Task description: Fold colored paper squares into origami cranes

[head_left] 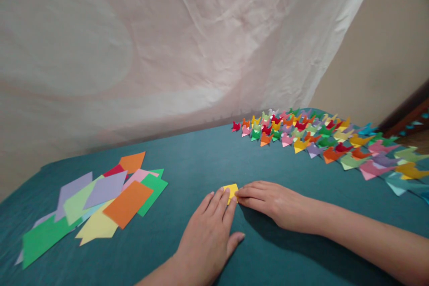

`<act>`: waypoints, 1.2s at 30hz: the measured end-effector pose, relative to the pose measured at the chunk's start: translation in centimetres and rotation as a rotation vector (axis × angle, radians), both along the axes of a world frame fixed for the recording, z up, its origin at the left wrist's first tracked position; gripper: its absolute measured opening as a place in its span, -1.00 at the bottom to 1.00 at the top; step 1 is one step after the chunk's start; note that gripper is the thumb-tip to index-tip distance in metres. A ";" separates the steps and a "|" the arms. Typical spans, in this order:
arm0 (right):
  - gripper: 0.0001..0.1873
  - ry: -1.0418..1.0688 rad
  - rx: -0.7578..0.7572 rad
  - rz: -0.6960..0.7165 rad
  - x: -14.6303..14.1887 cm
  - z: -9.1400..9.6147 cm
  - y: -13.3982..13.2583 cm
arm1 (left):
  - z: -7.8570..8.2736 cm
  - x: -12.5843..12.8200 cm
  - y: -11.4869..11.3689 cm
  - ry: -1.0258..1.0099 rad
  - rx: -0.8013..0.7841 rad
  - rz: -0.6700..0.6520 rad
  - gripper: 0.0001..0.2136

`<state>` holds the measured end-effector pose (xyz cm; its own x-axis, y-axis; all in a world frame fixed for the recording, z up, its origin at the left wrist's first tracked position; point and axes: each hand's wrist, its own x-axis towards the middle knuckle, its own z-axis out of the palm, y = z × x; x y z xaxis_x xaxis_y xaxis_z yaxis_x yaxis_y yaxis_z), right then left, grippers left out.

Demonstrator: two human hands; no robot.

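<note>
A small folded yellow paper (231, 190) lies on the teal tablecloth (201, 156) near the front middle. My left hand (209, 232) lies flat over its near side, fingers stretched out and pressing down on it. My right hand (271, 201) comes in from the right, its fingers held together with the tips touching the paper's right edge. Most of the yellow paper is hidden under my fingers.
A loose pile of flat coloured paper squares (97, 201) lies at the left. Rows of several small folded paper figures (321, 140) in many colours fill the right back of the table. A creased white sheet (167, 53) hangs behind.
</note>
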<state>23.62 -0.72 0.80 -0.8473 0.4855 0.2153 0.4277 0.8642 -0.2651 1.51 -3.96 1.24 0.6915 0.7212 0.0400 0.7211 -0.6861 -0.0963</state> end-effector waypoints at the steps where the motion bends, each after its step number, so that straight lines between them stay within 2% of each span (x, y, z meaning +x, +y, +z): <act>1: -0.59 -0.003 -0.001 0.001 0.0 0.0 0.0 | 0.0 0.0 0.0 -0.002 0.003 0.000 -0.45; 16: -0.59 0.094 0.025 0.005 0.7 -1.4 0.3 | 0.1 0.0 0.1 -0.009 -0.015 0.000 -0.47; 22: -0.57 0.098 0.044 0.037 0.7 -1.0 0.3 | 0.0 0.0 0.1 -0.023 0.000 -0.007 -0.46; 36: -0.66 0.060 0.054 -0.026 0.1 -0.6 -0.1 | 0.5 0.2 0.1 -0.010 -0.019 -0.003 -0.47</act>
<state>23.75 -0.82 0.24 -0.8196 0.4932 0.2916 0.4348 0.8668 -0.2440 1.66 -3.90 1.73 0.6931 0.7201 0.0330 0.7201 -0.6897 -0.0757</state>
